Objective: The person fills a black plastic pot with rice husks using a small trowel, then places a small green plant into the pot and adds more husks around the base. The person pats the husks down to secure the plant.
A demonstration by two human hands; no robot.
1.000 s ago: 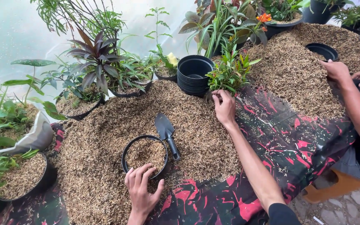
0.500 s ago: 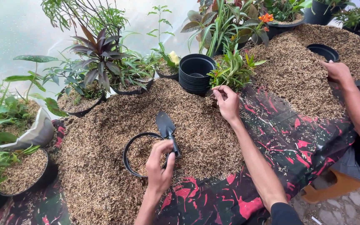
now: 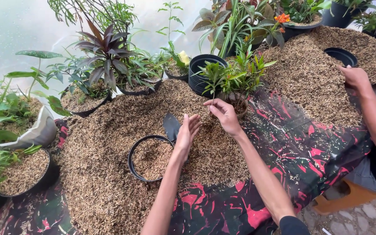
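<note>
On husk heap point(image 3: 109, 174): 1 pot point(image 3: 149, 159), 1 trowel point(image 3: 171, 126) | L hand point(image 3: 187, 132) released | R hand point(image 3: 225, 115) pinches 1 seedling point(image 3: 213, 76)

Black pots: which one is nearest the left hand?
The half-filled black pot sunk in the husk pile, just below the left hand. The stacked pots and the empty pot sit farther back.

My left hand point(image 3: 187, 132) reaches forward, fingers straight and open, palm facing right. Just beside it, my right hand point(image 3: 225, 115) pinches thumb to fingertips, arm stretched out.
</note>
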